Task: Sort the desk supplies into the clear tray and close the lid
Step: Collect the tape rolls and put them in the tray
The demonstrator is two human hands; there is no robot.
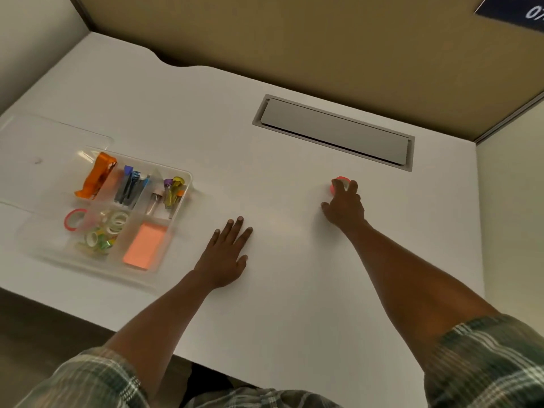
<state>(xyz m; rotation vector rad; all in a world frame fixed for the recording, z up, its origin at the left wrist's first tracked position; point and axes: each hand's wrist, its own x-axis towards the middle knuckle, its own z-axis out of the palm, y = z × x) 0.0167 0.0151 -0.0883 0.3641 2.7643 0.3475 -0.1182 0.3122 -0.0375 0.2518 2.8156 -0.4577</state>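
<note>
A clear divided tray (182, 175) sits at the left of the white desk. It holds an orange tape dispenser (97, 179), blue and grey clips (131, 185), small coloured clips and vials (172, 191), clear tape rolls (113, 222), a pink tape roll (73, 219) and an orange sticky-note pad (145, 242). Its clear lid (44, 142) lies flat behind and left of it. My right hand (344, 204) closes over a pink-red tape roll (338, 181) on the desk at the right. My left hand (226, 251) rests flat on the desk, fingers spread, right of the tray.
A grey cable hatch (335, 132) is set into the white desk (265, 304) behind my right hand. Tan partition walls (294, 39) enclose the back and sides. The desk's front edge runs near my elbows.
</note>
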